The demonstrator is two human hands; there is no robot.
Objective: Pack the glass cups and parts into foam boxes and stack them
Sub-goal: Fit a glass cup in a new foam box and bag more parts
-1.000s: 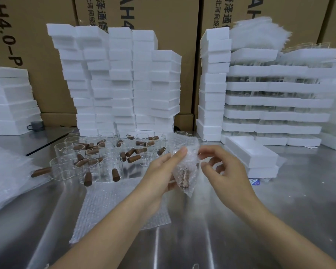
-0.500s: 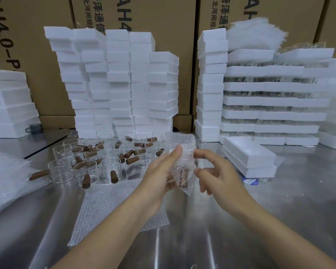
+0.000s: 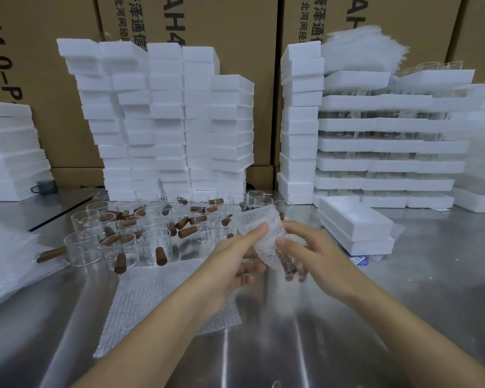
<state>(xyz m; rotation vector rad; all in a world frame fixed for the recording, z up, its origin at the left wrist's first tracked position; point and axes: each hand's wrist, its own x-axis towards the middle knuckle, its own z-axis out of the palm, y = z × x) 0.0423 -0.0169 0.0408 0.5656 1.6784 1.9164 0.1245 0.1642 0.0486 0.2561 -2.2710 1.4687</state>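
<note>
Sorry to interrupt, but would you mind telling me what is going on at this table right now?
A person is wrapping a small item in a bubble wrap piece, held above the steel table between the left hand and right hand; something brown shows at its lower end. Behind the hands stand many glass cups with brown wooden handles, unpacked. A bubble wrap sheet lies under the forearms. Two foam boxes wait stacked at the right, and tall foam stacks line the back.

Bubble wrap pouch blurs its brown contents.
</note>
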